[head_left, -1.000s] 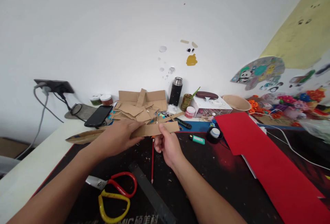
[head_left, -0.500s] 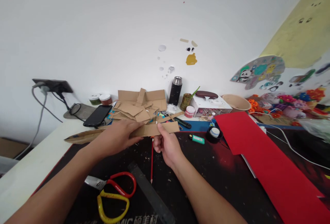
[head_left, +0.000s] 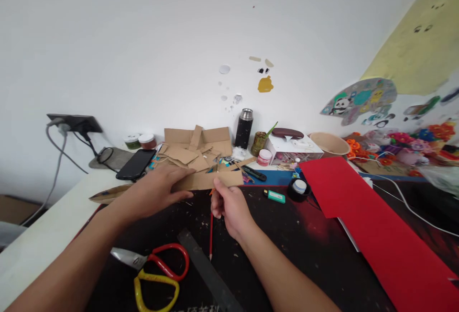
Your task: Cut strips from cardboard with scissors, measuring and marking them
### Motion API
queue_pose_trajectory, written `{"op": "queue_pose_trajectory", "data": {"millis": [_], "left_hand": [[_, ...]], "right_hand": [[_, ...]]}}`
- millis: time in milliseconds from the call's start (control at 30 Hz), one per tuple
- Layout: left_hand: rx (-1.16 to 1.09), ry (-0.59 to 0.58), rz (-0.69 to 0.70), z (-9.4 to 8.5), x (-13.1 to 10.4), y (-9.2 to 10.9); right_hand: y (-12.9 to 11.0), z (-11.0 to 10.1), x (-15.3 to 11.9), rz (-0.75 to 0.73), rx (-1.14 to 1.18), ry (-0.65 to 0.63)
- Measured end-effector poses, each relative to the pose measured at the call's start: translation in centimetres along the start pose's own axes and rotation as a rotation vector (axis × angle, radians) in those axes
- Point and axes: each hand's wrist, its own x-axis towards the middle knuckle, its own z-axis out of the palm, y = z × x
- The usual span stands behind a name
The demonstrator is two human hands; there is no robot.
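Note:
A narrow cardboard strip (head_left: 201, 181) is held crosswise above the dark mat, its right end sticking out past my fingers. My left hand (head_left: 163, 188) grips its left part, fingers on top and thumb below. Thumb on the front face and fingers curled behind, my right hand (head_left: 229, 204) pinches the strip nearer its right end. Under the hands lie a red pencil (head_left: 211, 238), a dark ruler (head_left: 211, 273) and scissors (head_left: 158, 269) with one red and one yellow handle. A longer cardboard piece (head_left: 109, 194) reaches out to the left behind my left forearm.
Cardboard scraps (head_left: 191, 154) are heaped at the back, beside a black flask (head_left: 244, 129). A phone (head_left: 136, 163) lies left. To the right are a utility knife (head_left: 255, 173), a green-and-white small item (head_left: 274, 196), a black tape roll (head_left: 298, 187) and red sheets (head_left: 380, 235).
Both hands and the cardboard strip have shifted slightly left, with the strip's right end now a little farther left. The view has moved slightly; both hands keep their hold.

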Motion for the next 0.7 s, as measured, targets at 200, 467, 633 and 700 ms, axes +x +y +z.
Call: {"op": "queue_pose_trajectory", "data": {"millis": [200, 467, 633, 700], "left_hand": [[-0.097, 0.285, -0.343, -5.0, -2.0, -3.3], [0.040, -0.143, -0.508, -4.9, -4.8, -11.3], [-0.009, -0.206, -0.507, -3.5, -5.3, -12.4], [-0.007, -0.200, -0.493, -3.2, -5.2, -12.3]], "right_hand": [[-0.8, -0.7, 0.4, -0.072, 0.076, 0.059], [-0.9, -0.5, 0.0, -0.052, 0.056, 0.028], [-0.8, -0.5, -0.1, -0.066, 0.026, 0.029], [-0.8, -0.5, 0.0, -0.073, 0.017, 0.025]]}}
